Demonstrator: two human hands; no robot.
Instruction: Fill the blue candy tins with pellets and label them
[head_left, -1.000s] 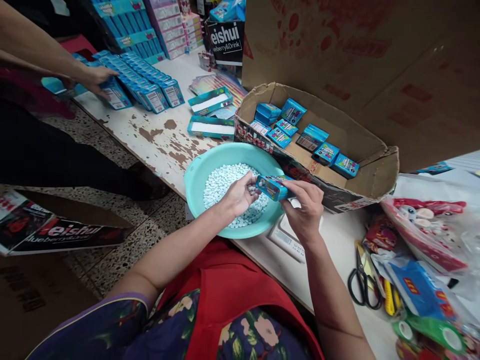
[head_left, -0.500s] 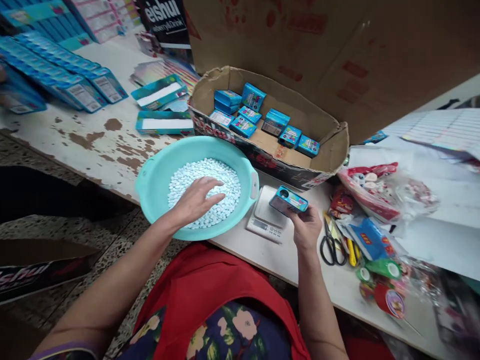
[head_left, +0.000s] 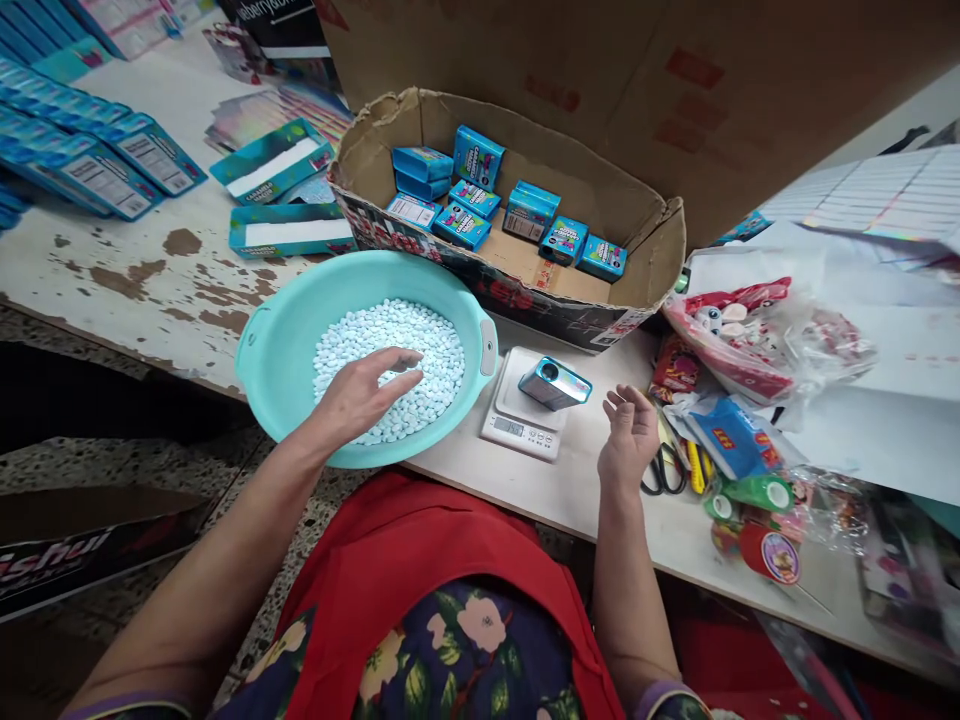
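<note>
Both hands are empty: my left hand (head_left: 367,392) rests spread on the pellets (head_left: 390,365) at centre-left; my right hand (head_left: 628,435) hovers open, nearer the tin (head_left: 553,384), which lies lengthwise left-to-right on the scale (head_left: 525,415).

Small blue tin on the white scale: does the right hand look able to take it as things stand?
Probably yes: the small blue tin lies uncovered on the white scale, and the right hand is open and empty beside it.

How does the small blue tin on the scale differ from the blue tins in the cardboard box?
The small blue metal tin lies alone on the white digital scale, its round top hole open. The blue tins in the torn cardboard box, such as one by the right wall, lie clustered, some stacked, labels mostly up. Both share the printed label. The right hand is open beside the scale; the left hand rests on white pellets.
</note>
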